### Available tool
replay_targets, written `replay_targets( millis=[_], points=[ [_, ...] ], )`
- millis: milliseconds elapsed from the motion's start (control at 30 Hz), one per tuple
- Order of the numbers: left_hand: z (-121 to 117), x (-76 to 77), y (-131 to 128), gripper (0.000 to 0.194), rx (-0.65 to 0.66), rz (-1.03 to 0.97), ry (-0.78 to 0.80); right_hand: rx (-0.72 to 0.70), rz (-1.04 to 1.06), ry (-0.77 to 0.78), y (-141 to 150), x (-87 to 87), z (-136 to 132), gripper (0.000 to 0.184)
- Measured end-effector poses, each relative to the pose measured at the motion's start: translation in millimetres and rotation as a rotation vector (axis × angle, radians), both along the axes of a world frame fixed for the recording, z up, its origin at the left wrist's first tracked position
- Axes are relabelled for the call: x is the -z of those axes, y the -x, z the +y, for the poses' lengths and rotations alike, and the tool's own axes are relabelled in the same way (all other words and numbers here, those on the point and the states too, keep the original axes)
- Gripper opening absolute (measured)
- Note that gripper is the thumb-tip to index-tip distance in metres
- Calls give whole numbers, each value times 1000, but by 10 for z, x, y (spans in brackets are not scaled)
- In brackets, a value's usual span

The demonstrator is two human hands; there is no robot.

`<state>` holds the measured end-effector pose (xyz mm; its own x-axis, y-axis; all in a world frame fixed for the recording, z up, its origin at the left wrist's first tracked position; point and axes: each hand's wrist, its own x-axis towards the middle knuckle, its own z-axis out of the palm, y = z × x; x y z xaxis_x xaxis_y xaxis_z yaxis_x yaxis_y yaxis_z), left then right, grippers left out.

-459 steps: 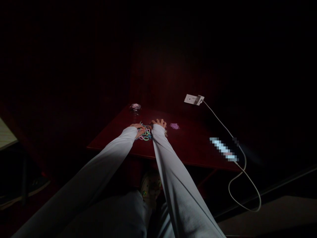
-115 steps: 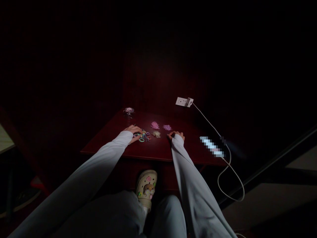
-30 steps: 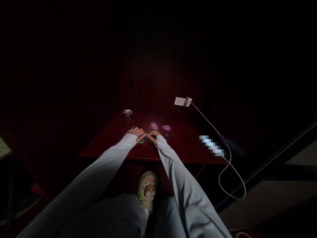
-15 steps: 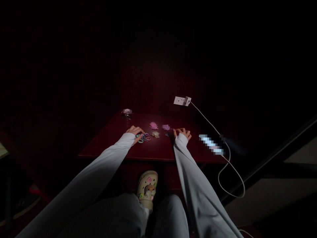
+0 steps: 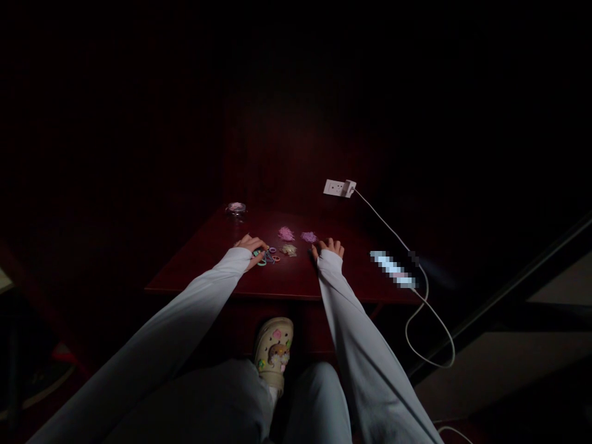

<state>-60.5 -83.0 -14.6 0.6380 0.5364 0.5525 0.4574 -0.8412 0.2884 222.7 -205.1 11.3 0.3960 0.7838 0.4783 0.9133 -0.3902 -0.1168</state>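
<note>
On a dark red table [image 5: 277,280] lies a small heap of mixed coloured rubber bands [image 5: 268,255]. My left hand [image 5: 252,246] rests on the heap's left side with its fingers bent over the bands. To the right sit separate little piles: a yellowish pile [image 5: 290,250], a pink pile [image 5: 286,233] and a purple pile [image 5: 308,237]. My right hand [image 5: 327,248] lies on the table just right of the purple pile, knuckles up and fingers curled down; the dim light hides what is under them.
A small glass jar [image 5: 236,209] stands at the table's far left corner. A white power strip [image 5: 340,187] sits at the back, and its cable [image 5: 416,296] runs to a lit phone [image 5: 393,269] at the right edge. My crossed leg with a decorated clog [image 5: 272,351] is below the table.
A second ago both hands met at the mixed heap. The right hand then swung out to the right and has now drawn back a little toward the purple pile. The left hand stayed at the heap.
</note>
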Motion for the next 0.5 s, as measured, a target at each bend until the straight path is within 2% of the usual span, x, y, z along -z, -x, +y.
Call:
replay_targets(
  millis=[167, 367, 433, 500],
  points=[
    [7, 12, 0, 22, 4, -14, -17, -107, 62, 84, -35, 13, 39, 39],
    [25, 22, 10, 22, 5, -15, -18, -83, 66, 63, -51, 9, 33, 32],
    [41, 32, 4, 22, 11, -14, -21, -149, 50, 31, -4, -1, 42, 32],
    [64, 51, -15, 21, 15, -13, -23, -282, 57, 17, 85, -13, 62, 29]
  ],
)
